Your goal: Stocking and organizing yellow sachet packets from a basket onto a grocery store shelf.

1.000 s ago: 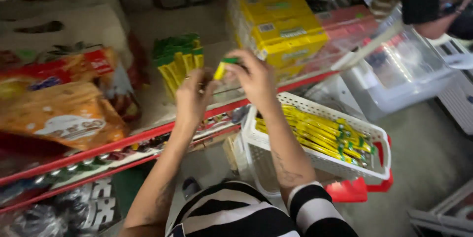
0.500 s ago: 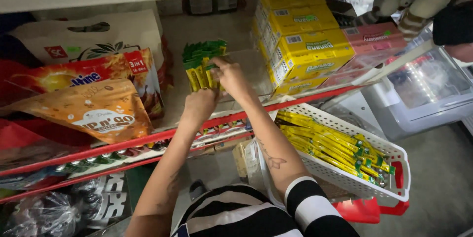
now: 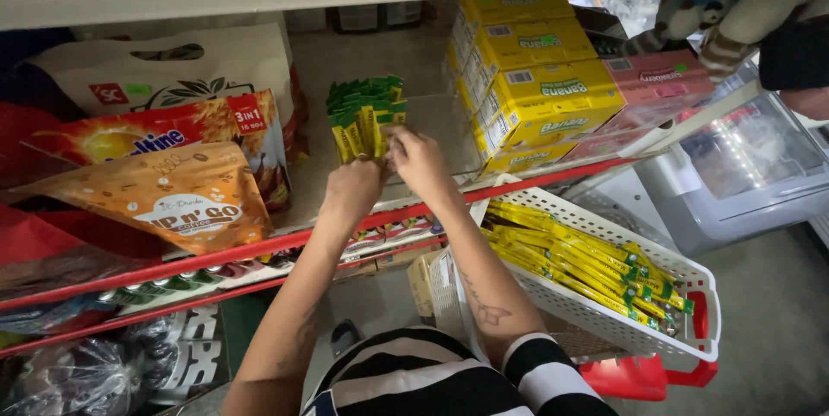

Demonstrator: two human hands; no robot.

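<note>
- Head view looks down on a shop shelf [image 3: 371, 62] edged by a red rail [image 3: 259, 247], with both bare arms reaching in over it.
- Standing at the middle of the shelf is a bunch of slim yellow sachets with green tops [image 3: 363, 114], upright and packed close together.
- Right hand [image 3: 419, 161] is at the front right of that bunch, its fingers [image 3: 395, 141] curled in against the nearest sachets; they look closed on one or two, though the grip itself is hidden behind the knuckles.
- Left hand [image 3: 354, 187] sits just beside it, lower and in front, folded loosely; whether it holds anything I cannot tell.
- More of the same kind of stick packs lie flat in a white plastic basket [image 3: 691, 282] to the right, below the shelf.
- Judging by their look, the sachets are light, thin and a little floppy, with slick film that could slide between fingers; a pinch across the flat sides near the green top would likely hold best, and squeezing hard might crease them.
- Yellow cartons [image 3: 535, 79] are stacked to the right of the bunch, with a pink carton [image 3: 661, 79] beyond them.
- Orange snack bags [image 3: 181, 200] lean at the left of the shelf.
</note>
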